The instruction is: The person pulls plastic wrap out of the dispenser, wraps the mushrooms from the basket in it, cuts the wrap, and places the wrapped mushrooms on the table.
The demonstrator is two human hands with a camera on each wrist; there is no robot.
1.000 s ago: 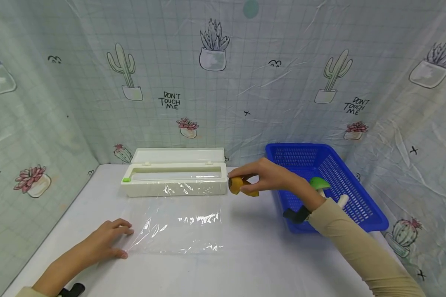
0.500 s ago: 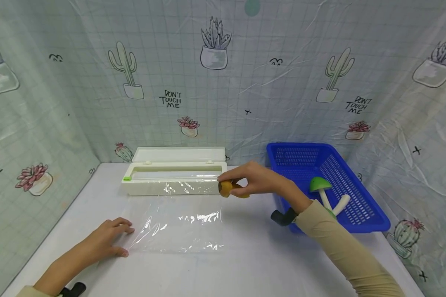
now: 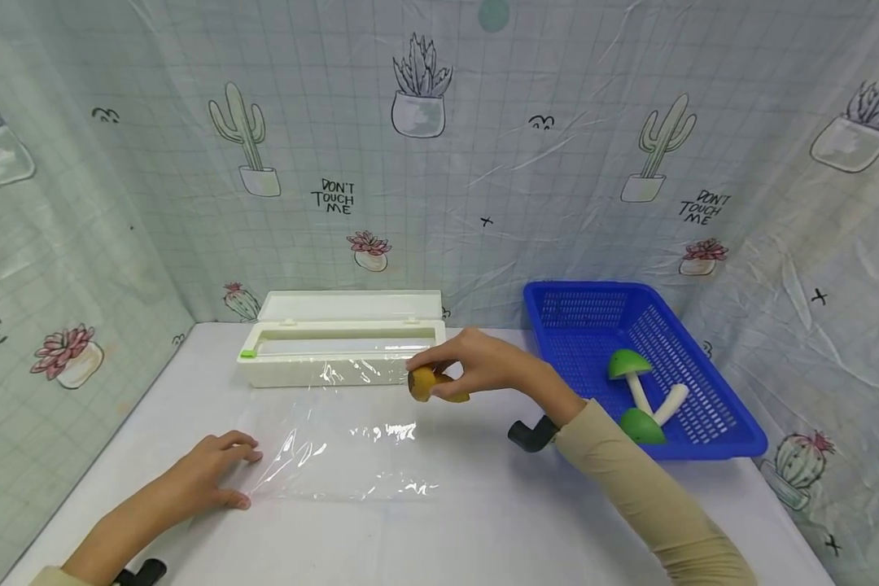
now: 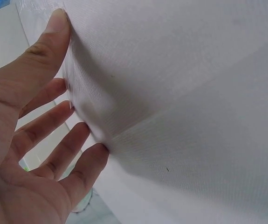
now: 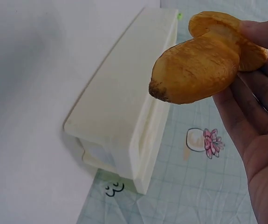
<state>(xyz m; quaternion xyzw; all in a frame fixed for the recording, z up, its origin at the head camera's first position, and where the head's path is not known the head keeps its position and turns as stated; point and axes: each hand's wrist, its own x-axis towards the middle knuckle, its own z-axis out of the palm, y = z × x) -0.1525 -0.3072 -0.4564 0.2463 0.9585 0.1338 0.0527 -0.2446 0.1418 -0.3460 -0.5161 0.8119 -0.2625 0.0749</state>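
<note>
My right hand pinches a yellow-brown mushroom between thumb and fingers. Its fat stem end is dark, and the cap lies near the thumb in the right wrist view. The hand holds it above the table, just in front of the right end of a white cling film dispenser. From that dispenser a clear sheet of cling film runs forward over the white table. At the sheet's left front corner my left hand rests with fingers spread, fingertips touching the table surface.
A blue plastic basket stands at the back right. Inside lie green-capped mushrooms with white stems. The dispenser's lid is raised at the back. Patterned curtains enclose the back and sides of the table.
My right hand has carried the mushroom leftward from beside the basket to the front of the dispenser's right end. The left hand has stayed in place.
</note>
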